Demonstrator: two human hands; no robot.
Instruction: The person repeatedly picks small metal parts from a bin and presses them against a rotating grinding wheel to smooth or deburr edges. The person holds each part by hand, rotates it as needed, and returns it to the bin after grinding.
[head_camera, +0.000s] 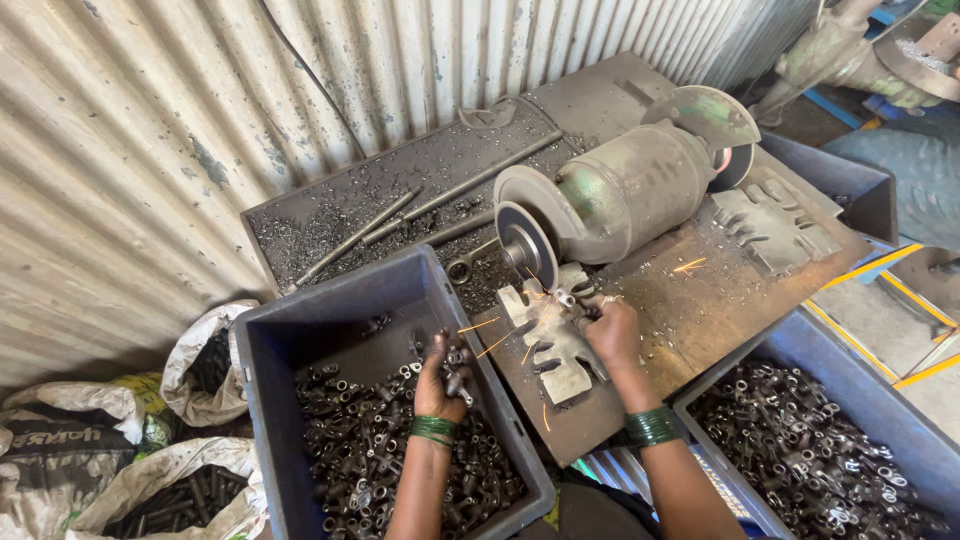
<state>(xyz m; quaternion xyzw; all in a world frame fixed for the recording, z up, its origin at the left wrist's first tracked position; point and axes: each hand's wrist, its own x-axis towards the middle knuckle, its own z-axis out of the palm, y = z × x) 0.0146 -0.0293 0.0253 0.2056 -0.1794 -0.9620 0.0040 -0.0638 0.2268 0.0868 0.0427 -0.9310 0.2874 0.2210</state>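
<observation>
Right hand (612, 330) is pinching a small metal part (566, 298) against the grinding wheel (527, 245), fingers closed around it; the part itself is mostly hidden by fingertips and glare, so its shape is hard to make out. Orange sparks (480, 325) are flying off toward the left and down across the bench (720, 300). The hand is resting over a notched metal rest (555, 345) lying just below the wheel.

Left hand (440, 380) is reaching into the left bin (300, 340), fingers curled and gripping a few dark parts (458, 365) taken from the heap (400, 460) that is filling the bin floor. Both wrists are wearing green bangles (652, 425).

The wheel is sitting on the near end of a grey-green grinder (630, 190); a second wheel (738, 165) is showing at its far end, with another notched plate (775, 225) lying beside it. Behind the grinder, long rods (450, 200) are lying in a tray of metal shavings (330, 220) against the corrugated wall (150, 130).

A second bin (800, 340) at right is holding more of the same parts (810, 440). Sacks (200, 370) are lying on the floor at far left.
</observation>
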